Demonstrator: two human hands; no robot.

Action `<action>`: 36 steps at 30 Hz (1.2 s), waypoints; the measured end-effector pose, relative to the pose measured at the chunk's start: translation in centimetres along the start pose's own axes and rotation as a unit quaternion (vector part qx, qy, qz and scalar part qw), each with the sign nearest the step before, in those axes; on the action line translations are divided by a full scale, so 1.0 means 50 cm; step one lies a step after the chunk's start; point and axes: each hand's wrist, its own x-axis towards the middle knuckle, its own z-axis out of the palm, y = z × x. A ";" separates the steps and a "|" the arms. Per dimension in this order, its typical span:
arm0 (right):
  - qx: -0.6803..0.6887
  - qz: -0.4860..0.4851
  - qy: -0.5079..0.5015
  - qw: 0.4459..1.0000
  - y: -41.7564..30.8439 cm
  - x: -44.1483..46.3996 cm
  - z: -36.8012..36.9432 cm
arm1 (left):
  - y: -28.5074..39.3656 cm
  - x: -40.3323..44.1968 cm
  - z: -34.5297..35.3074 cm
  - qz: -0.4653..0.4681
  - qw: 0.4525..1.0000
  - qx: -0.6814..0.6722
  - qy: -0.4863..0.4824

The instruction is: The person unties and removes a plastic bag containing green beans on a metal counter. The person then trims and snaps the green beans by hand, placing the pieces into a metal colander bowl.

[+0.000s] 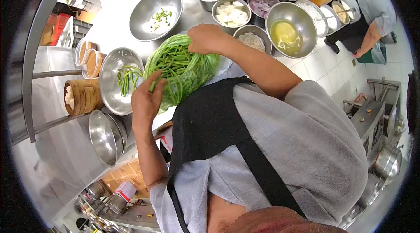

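A clear plastic bag [186, 88] full of cut green beans [173, 63] lies against the table's near edge, its mouth spread open. My right hand [208, 39] pinches the far rim of the bag. At the bag's left side, my left hand [145, 98] is closed, with a short bit of green bean showing between thumb and fingers. Just left of it stands a perforated metal colander [114, 64] holding a small pile of green bean pieces. Beyond the bag, a metal bowl [146, 8] has some chopped green bits in it.
Metal tubs of white chunks [231, 13], sliced onion [261, 6] and noodle-like strands [251, 40] crowd the right, beside a bowl of yellow liquid [286, 36]. Lidded sauce tubs [92, 62], a bamboo steamer [82, 96] and stacked bowls [103, 137] line the left. Another person [376, 14] stands far right.
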 end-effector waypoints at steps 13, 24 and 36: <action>0.099 0.035 0.105 0.989 0.027 0.023 0.010 | -0.015 -0.020 -0.001 0.005 0.997 0.023 -0.070; 0.051 0.060 0.153 0.985 0.113 0.102 -0.004 | -0.073 -0.085 -0.023 0.005 0.990 0.034 -0.139; 0.075 -0.011 0.171 0.982 0.099 0.116 -0.036 | -0.076 -0.120 -0.012 -0.070 0.993 -0.044 -0.089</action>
